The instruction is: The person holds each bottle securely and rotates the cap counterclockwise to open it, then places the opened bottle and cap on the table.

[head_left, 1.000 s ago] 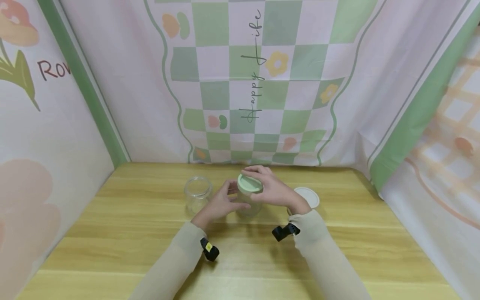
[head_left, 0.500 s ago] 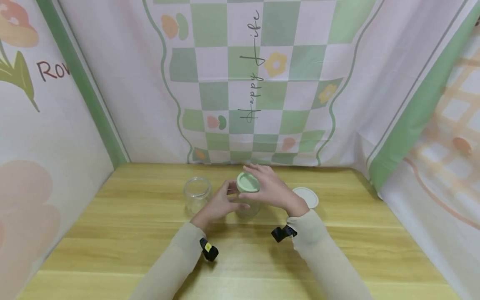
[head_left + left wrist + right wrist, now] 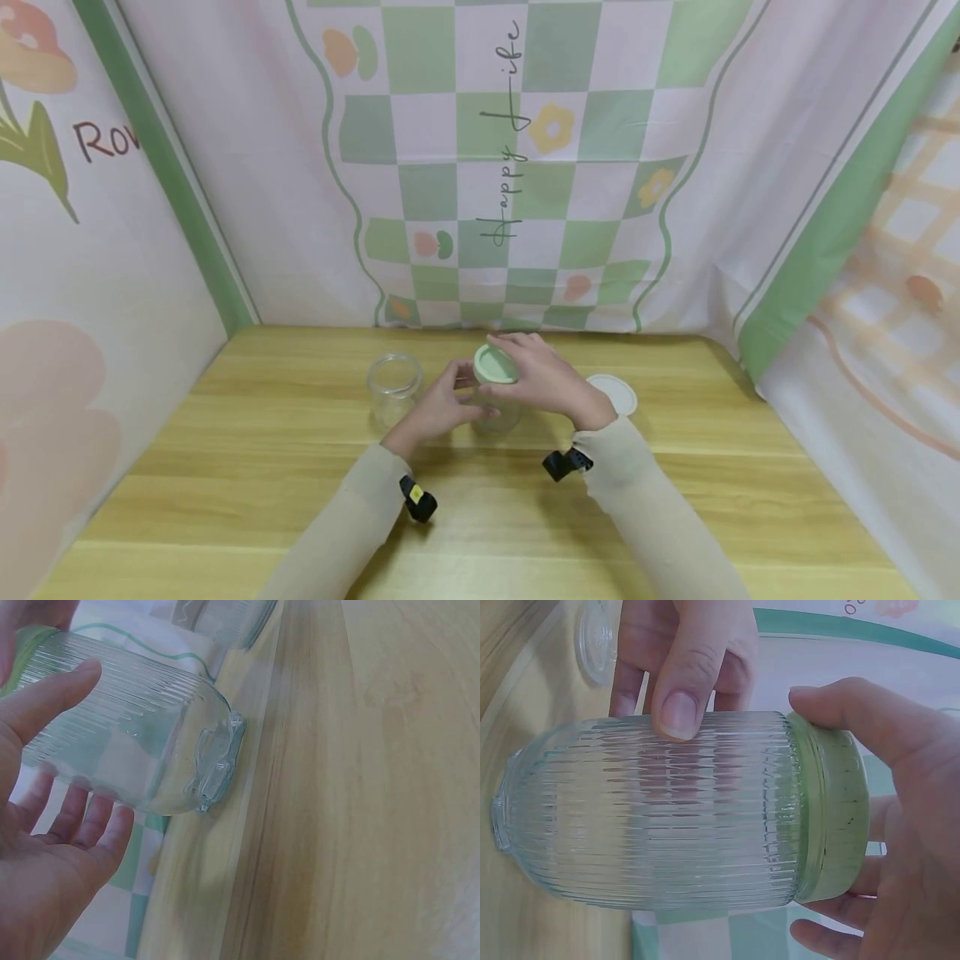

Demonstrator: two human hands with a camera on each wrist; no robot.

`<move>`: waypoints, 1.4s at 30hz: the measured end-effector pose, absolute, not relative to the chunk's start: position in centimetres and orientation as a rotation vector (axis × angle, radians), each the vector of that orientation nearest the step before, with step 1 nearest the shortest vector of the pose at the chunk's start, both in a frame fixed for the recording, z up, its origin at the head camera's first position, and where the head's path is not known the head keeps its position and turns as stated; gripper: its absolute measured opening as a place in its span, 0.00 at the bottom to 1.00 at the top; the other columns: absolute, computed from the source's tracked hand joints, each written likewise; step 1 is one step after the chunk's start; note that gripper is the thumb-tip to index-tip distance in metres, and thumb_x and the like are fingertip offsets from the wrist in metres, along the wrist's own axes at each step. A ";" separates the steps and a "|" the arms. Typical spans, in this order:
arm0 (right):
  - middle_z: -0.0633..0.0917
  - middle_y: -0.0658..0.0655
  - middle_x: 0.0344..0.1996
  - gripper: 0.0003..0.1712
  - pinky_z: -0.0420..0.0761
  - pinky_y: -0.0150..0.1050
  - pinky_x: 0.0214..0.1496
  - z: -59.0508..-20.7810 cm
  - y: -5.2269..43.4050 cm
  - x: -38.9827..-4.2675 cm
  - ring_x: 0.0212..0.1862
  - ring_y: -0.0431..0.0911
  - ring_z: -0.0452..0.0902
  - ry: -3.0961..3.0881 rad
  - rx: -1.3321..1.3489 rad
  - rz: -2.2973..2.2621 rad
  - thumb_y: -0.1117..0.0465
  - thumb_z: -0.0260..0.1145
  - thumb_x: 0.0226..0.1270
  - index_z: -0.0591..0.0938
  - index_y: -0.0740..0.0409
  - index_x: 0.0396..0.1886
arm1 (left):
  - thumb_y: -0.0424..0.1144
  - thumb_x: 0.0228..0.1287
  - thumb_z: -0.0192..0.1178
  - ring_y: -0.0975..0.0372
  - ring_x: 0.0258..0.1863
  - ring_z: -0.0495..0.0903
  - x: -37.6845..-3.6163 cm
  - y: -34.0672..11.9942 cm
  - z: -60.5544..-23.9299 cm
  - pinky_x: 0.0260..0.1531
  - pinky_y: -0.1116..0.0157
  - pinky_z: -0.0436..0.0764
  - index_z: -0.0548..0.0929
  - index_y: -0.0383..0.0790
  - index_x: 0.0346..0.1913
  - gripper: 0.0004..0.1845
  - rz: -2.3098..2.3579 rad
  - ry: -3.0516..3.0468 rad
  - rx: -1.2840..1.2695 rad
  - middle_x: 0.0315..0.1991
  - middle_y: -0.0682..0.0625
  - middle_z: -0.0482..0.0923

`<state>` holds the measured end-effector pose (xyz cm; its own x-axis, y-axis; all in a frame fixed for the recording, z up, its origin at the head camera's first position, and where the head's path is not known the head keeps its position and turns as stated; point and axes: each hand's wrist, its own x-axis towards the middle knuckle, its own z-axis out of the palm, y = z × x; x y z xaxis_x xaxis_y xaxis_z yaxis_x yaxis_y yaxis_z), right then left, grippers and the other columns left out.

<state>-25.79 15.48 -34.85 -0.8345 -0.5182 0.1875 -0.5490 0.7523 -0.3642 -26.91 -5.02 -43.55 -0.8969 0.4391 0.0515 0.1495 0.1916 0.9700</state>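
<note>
A ribbed clear glass jar (image 3: 495, 410) stands upright on the wooden table (image 3: 300, 467), with a pale green lid (image 3: 495, 364) on its mouth. My left hand (image 3: 459, 398) grips the jar's body, thumb on the near side and fingers behind. The left wrist view shows the thumb (image 3: 49, 697) lying on the ribbed jar (image 3: 142, 742). My right hand (image 3: 519, 367) holds the lid from above, fingers curled round its rim. In the right wrist view its fingers (image 3: 870, 724) wrap the green lid (image 3: 832, 817) over the jar (image 3: 652, 810).
A second clear jar (image 3: 393, 383) stands open, without a lid, just left of my hands. A white lid (image 3: 617, 393) lies flat on the table to the right. Printed cloth walls close in the table at the back and on both sides.
My right hand's fingers have shifted round the green lid, opening a little and curling again. The jar and my left hand have hardly moved.
</note>
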 end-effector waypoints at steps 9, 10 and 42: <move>0.72 0.67 0.66 0.44 0.79 0.47 0.46 -34.8 15.4 -25.9 0.58 0.57 0.69 -2.848 0.906 0.668 0.45 0.72 0.63 0.69 0.60 0.73 | 0.47 0.53 0.78 0.51 0.68 0.65 -26.9 -5.0 -43.5 0.62 0.54 0.75 0.61 0.45 0.71 0.47 1.755 2.253 0.584 0.67 0.49 0.64; 0.72 0.67 0.66 0.44 0.79 0.46 0.46 -34.9 15.4 -25.9 0.58 0.57 0.69 -2.847 0.906 0.675 0.45 0.73 0.63 0.69 0.61 0.73 | 0.47 0.53 0.78 0.51 0.68 0.65 -26.9 -5.0 -43.5 0.62 0.55 0.75 0.62 0.45 0.71 0.47 1.753 2.257 0.584 0.67 0.49 0.64; 0.73 0.63 0.61 0.45 0.80 0.48 0.46 -33.3 15.9 -25.3 0.56 0.54 0.70 -2.809 0.950 0.729 0.43 0.74 0.61 0.68 0.51 0.75 | 0.50 0.51 0.79 0.52 0.68 0.64 -26.8 -5.1 -43.4 0.64 0.53 0.74 0.62 0.47 0.71 0.48 1.736 2.263 0.560 0.68 0.50 0.64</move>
